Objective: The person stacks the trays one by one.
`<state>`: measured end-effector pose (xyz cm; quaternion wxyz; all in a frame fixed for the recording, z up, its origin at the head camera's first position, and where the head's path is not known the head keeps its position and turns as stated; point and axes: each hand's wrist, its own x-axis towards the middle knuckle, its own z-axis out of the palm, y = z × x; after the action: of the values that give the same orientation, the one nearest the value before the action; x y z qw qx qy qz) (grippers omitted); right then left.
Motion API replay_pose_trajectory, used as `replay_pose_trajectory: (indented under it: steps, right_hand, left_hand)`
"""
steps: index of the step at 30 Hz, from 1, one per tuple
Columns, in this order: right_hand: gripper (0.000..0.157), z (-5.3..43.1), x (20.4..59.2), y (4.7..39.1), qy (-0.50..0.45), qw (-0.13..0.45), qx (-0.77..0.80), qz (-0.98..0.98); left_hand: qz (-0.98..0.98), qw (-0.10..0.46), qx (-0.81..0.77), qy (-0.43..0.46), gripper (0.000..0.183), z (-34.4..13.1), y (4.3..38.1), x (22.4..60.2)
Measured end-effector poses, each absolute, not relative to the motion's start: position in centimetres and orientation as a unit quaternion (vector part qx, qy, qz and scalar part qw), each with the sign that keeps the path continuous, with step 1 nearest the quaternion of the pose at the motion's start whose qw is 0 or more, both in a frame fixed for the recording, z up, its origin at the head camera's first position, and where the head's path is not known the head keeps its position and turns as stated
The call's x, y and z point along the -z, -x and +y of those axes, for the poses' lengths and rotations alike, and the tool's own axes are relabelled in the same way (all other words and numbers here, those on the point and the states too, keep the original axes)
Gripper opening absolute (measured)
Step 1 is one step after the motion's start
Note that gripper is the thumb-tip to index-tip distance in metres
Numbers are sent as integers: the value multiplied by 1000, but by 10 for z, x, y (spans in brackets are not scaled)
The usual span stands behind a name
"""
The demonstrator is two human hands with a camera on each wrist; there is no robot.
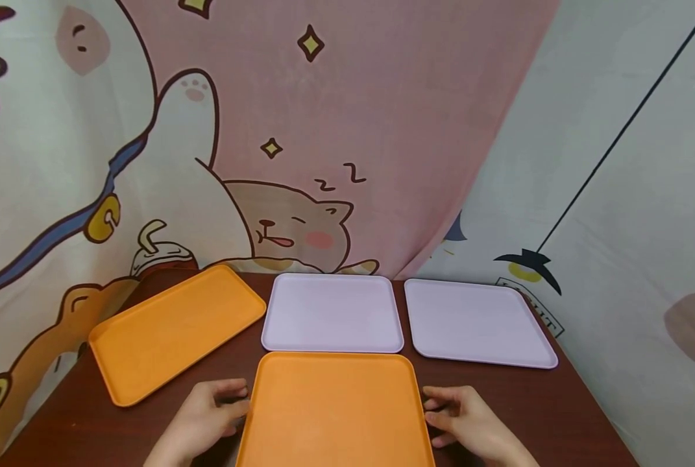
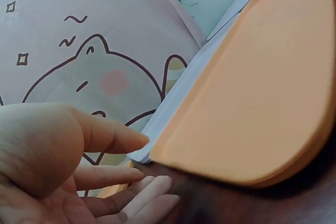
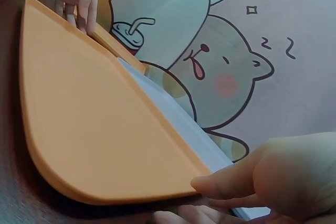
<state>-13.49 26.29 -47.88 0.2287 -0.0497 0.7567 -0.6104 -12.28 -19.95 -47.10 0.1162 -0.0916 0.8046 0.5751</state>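
An orange tray (image 1: 334, 408) lies in the middle of the table's near side, its front end cut off by the head view. My left hand (image 1: 204, 415) is beside its left edge, fingers loosely bent and pointing at the rim. In the left wrist view a gap shows between the left fingertips (image 2: 140, 141) and the tray. On the other side is my right hand (image 1: 470, 420), fingers relaxed and fingertips right at the right rim. From the right wrist view, the right thumb (image 3: 231, 181) overlaps the tray's corner, with the other fingers lower down and partly hidden.
Behind the near tray lies a pale lilac tray (image 1: 332, 313), close against its far edge. Another lilac tray (image 1: 481, 323) is at the back right. A second orange tray (image 1: 174, 334) lies slanted at the left. A cartoon-printed cloth (image 1: 382, 130) hangs behind the dark brown table (image 1: 563, 415).
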Motion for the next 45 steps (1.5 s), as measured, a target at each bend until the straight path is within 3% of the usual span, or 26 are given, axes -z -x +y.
replay_pose_trajectory:
  steps: [15, 24, 30, 45]
  right_hand:
    - [57, 270, 446, 163, 61, 148, 594, 788]
    - [52, 249, 436, 213, 80, 120, 565, 812]
    - [53, 232, 431, 249, 73, 135, 553, 819]
    - [59, 201, 451, 303, 36, 95, 396, 913]
  left_hand:
    - [834, 96, -541, 47, 48, -210, 177, 440]
    - [872, 90, -479, 41, 48, -200, 227, 436]
    - [879, 96, -464, 48, 45, -197, 254, 432]
    - [897, 86, -423, 91, 30, -181, 279, 441]
